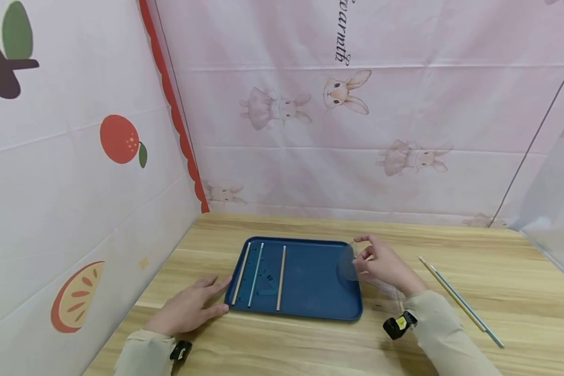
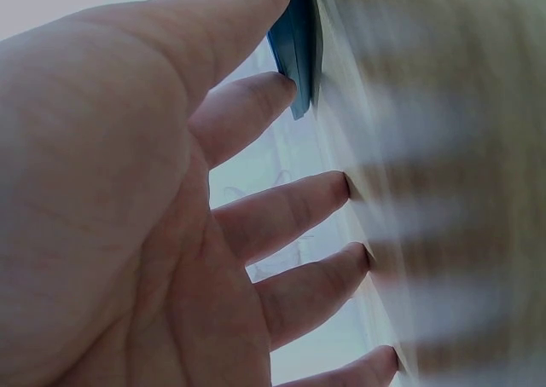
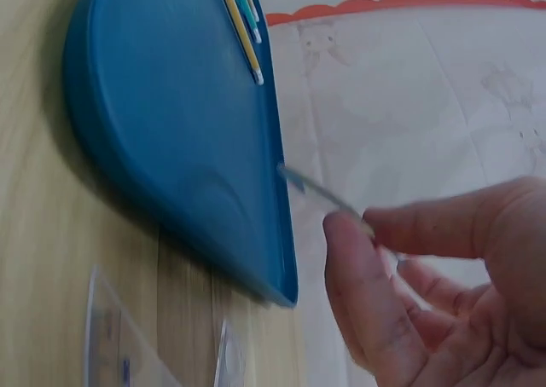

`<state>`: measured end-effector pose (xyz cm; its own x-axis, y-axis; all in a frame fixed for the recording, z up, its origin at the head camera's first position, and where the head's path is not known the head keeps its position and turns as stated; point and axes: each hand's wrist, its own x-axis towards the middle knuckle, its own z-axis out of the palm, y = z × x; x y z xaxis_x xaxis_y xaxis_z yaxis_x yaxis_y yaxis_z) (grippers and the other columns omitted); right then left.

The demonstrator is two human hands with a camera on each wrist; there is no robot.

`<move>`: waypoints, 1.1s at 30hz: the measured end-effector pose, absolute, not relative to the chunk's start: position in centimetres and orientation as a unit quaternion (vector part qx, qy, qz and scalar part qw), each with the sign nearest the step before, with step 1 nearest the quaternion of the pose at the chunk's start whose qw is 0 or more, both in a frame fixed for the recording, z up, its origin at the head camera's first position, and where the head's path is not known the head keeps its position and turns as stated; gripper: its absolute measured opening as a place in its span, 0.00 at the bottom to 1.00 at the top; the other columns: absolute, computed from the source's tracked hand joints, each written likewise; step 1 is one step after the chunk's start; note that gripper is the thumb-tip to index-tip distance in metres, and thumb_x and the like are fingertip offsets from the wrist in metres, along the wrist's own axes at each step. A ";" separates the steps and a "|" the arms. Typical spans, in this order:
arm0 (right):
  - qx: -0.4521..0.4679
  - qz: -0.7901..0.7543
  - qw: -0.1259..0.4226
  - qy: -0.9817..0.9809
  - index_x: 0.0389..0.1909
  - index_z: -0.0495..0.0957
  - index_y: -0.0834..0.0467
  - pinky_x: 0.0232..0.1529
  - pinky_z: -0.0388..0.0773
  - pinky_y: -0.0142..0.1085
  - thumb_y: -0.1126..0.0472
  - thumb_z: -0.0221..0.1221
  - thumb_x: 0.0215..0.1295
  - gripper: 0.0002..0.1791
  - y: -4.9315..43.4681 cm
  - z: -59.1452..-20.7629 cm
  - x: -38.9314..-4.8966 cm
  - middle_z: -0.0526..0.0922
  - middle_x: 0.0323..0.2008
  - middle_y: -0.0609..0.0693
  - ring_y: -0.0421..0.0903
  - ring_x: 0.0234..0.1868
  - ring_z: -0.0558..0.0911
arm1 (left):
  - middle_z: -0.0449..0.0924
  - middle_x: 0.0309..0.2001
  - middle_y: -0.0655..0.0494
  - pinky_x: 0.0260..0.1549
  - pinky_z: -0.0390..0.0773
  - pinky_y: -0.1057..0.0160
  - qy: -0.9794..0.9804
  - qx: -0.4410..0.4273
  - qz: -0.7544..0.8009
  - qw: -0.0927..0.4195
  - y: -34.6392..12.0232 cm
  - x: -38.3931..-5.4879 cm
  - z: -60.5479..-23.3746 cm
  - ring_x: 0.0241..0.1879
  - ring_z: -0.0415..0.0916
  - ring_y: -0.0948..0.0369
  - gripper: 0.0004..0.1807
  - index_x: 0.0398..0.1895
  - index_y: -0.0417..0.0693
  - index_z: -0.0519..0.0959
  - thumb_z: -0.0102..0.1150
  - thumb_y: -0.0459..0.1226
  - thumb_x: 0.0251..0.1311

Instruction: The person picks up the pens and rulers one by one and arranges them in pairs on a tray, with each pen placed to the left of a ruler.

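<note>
A clear protractor (image 1: 345,262), its curved edge facing left, is pinched between the thumb and fingers of my right hand (image 1: 386,263). It hangs above the right end of the blue tray (image 1: 312,313). My left hand (image 1: 188,308) lies at the tray's left end, fingers spread; in the left wrist view the thumb and index finger touch the tray rim (image 2: 300,54), and other fingertips meet the table. Inside the tray are a left pencil (image 1: 241,274), a teal pencil (image 1: 256,274), a third pencil (image 1: 281,277) and a clear set square (image 1: 269,282).
Partly under my right forearm, clear drawing tools (image 3: 119,336) lie on the wooden table (image 1: 291,347). Farther right are a yellowish pencil (image 1: 453,295) and a blue-green pencil (image 1: 470,309). Printed cloth walls (image 1: 282,172) stand behind and to the left.
</note>
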<state>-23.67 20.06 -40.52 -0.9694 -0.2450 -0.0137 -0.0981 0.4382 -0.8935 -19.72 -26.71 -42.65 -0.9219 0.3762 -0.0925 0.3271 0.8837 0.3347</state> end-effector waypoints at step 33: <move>-0.092 -0.519 0.122 0.841 0.75 0.62 0.64 0.46 0.92 0.49 0.71 0.59 0.74 0.31 12.1 -40.0 -24.8 0.80 0.41 0.61 0.51 0.36 0.87 | 0.64 0.79 0.29 0.68 0.70 0.25 0.966 0.184 0.165 0.078 -26.6 -19.5 -42.4 0.75 0.66 0.28 0.40 0.83 0.55 0.66 0.65 0.56 0.73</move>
